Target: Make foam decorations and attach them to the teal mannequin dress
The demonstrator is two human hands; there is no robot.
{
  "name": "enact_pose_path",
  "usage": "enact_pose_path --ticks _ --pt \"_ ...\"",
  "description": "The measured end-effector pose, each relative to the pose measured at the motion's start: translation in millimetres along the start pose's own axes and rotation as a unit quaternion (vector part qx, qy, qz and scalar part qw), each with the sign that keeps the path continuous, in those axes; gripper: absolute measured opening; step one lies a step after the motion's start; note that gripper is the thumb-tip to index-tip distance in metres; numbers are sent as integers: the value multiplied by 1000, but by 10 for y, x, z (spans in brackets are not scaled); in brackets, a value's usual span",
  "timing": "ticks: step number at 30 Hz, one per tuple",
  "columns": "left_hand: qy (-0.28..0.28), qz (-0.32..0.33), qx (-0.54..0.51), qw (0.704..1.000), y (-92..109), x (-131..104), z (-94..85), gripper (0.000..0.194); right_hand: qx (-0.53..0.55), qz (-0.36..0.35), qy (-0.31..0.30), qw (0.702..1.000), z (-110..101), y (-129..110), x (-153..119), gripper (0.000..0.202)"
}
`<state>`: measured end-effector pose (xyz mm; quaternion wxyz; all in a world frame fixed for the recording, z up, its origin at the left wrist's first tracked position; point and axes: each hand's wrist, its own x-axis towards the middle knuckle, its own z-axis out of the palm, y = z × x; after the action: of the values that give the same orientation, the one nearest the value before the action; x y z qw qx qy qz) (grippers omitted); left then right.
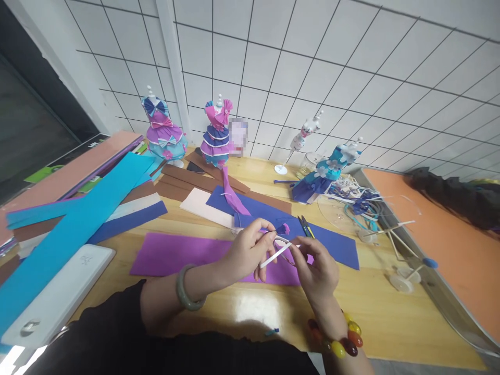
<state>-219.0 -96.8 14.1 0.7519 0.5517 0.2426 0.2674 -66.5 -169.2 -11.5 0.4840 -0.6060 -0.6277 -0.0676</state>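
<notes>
My left hand is closed in a pinch, with a small purple-and-blue paper flower showing at its fingertips. My right hand pinches a narrow white strip that slants down to my left fingers. A thin looped band is partly visible between the hands; I cannot make out what it is. Under them lie a purple crepe paper sheet and a dark blue paper sheet. Beyond the right hand rests a pair of small scissors.
Dress forms in paper dresses stand along the tiled wall, beside a bare white form. Paper strips and a white case cover the left side. At right are tangled ribbons, wooden-stick stands and an orange surface.
</notes>
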Motion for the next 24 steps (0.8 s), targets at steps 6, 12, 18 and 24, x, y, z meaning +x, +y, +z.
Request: enact_pose_path --ticks 6,12,18,24 --pt "43 26 35 998 -49 -39 45 27 32 -39 -4 999 21 21 24 18" --pt "53 73 83 992 -40 -92 57 21 55 -7 11 998 80 29 3 17" --pt "55 89 88 991 -72 -88 60 20 75 56 22 995 109 26 -6 8" --pt "45 40 43 997 -58 -4 16 24 131 167 -30 977 112 58 -16 9"
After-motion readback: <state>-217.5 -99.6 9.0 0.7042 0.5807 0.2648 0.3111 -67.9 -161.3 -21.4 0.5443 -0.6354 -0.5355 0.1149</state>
